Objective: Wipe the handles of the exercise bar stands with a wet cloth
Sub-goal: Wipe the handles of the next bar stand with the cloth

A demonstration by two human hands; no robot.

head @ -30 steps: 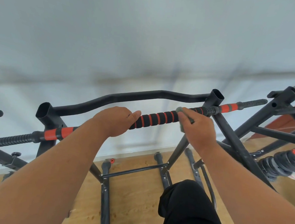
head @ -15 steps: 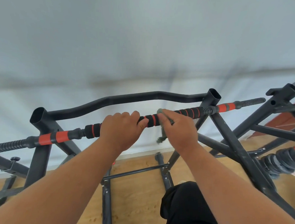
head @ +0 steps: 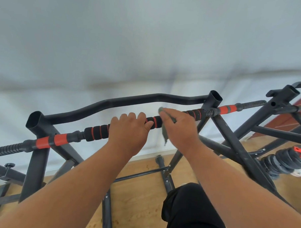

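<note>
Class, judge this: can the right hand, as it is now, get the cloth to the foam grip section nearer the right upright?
Probably yes. The right hand already presses the cloth on the bar, and that foam grip lies bare just beyond its knuckles.

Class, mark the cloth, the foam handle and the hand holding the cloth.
cloth (head: 164, 133), head view, hanging tail.
foam handle (head: 99, 132), head view, bare foam left of the hands.
right hand (head: 181, 128), head view, back of hand.

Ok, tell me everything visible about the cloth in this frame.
The cloth is a small grey-green rag, soft and crumpled. It is bunched under the right hand, pressed onto the black-and-red foam grip of the bar. One corner pokes out above the fingers; a limp strip hangs below the bar. Wetness cannot be judged. The left hand grips the bar beside it, not touching it.
</note>
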